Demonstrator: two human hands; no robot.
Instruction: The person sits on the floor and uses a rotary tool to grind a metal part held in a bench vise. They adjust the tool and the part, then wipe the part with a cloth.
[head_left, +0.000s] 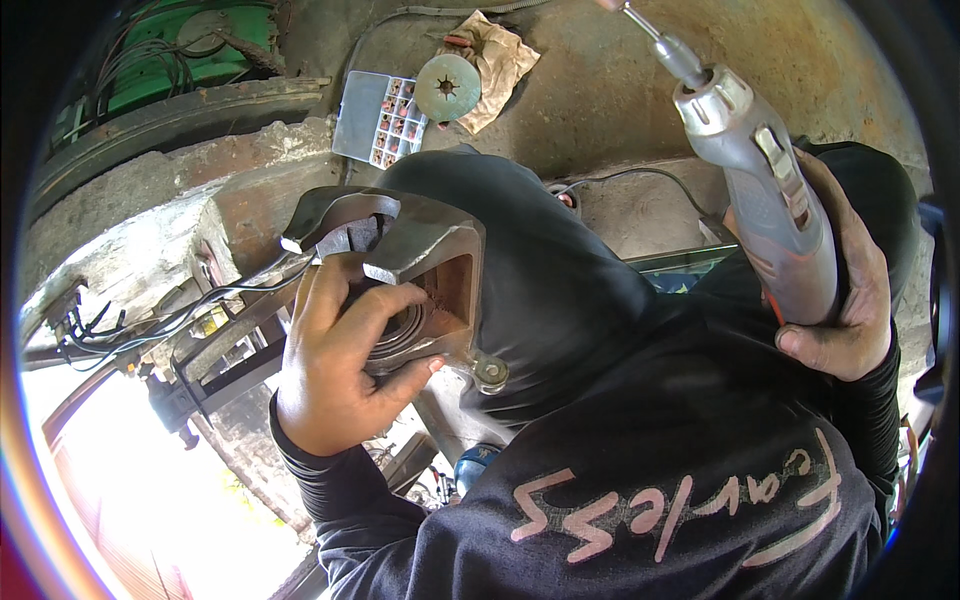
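As left hand (335,360) grips casting (435,240), organizer (365,115) beyond, disc (432,98) overlapping paper (507,62)

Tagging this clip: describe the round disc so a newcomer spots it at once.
Find the left knee, then the divided plastic box beyond it. At the box's right, overlapping brown paper, the greenish disc stands out by its round outline and notched centre hole.

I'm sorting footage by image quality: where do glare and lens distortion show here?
Head view: glare washes the lower-left background nearly white; head view: rainbow flare colours the left rim, and a dark curved border frames the fisheye image; head view: the metal part and rotary tool remain readable.
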